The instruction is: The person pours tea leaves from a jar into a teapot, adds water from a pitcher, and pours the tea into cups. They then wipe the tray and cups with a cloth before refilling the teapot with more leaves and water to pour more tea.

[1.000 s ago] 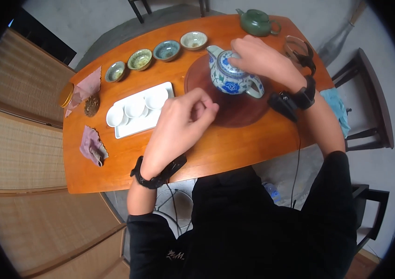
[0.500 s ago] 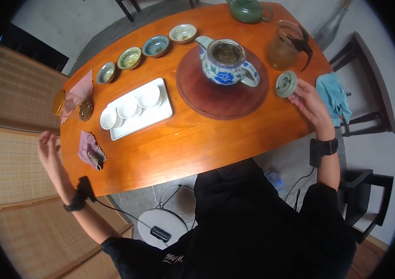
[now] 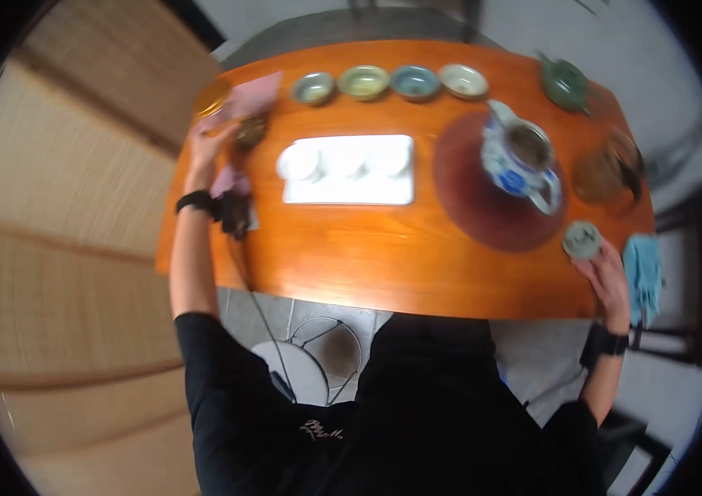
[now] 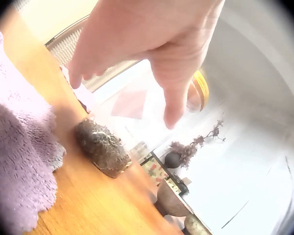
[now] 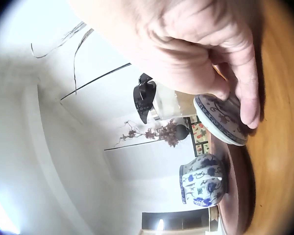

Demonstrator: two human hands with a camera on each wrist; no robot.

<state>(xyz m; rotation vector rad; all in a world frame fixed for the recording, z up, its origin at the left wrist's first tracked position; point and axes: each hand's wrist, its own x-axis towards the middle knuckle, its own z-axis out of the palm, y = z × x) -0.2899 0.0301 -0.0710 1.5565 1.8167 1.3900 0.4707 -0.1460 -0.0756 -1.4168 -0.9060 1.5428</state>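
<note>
At the table's left end my left hand (image 3: 209, 142) reaches beside a clear jar with a golden lid (image 3: 212, 97) and dark dried leaves (image 4: 103, 149) at its bottom. Thumb and fingers are apart on that hand in the left wrist view, with nothing held between them. My right hand (image 3: 607, 277) holds the teapot lid (image 3: 582, 240) low at the table's right side, its pale underside up in the head view. In the right wrist view, fingers grip the lid's patterned top. The blue-and-white teapot (image 3: 500, 165) stands uncovered on a round dark-red mat (image 3: 467, 215), dark contents showing inside.
A white tray (image 3: 347, 197) carries several white cups. Several glazed bowls (image 3: 415, 83) line the back. A glass pitcher (image 3: 599, 178), a green teapot (image 3: 564, 85) and a blue cloth (image 3: 642, 277) are at the right. A purple cloth (image 4: 19, 137) lies near my left hand.
My right hand has lifted the lid off the teapot and carried it to the right. My left hand has swung from the teapot out to the left, then up to the jar.
</note>
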